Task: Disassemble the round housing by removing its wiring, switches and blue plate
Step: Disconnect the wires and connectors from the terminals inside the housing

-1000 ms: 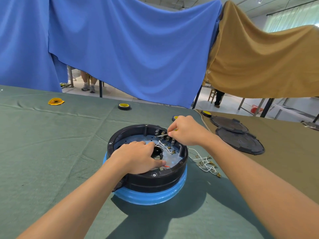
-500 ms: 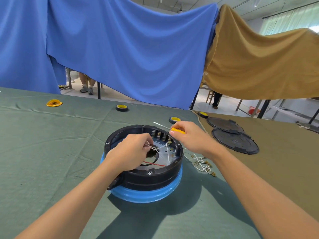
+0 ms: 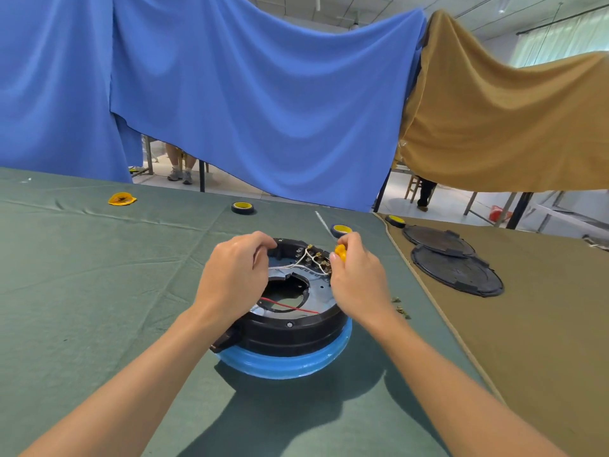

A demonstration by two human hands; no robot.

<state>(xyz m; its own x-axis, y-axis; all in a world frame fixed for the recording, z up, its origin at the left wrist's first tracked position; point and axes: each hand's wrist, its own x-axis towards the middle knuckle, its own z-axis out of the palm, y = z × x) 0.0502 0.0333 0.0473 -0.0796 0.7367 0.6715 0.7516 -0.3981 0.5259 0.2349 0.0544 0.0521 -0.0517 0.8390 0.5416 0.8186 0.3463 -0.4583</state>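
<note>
Blue drape behind, green tabletop up front. Round housing sits mid-tabletop on a blue ring, between your hands. Your left hand has fingers curled, pinching the white wiring taut over the well; your right hand grips the yellow screwdriver, shaft pointing up and away. Risk: yank while the far terminals are fastened and a wire likely snaps or the housing skids. Idle screwdriver tip could jab. Red wire across the opening may snag too.
</note>
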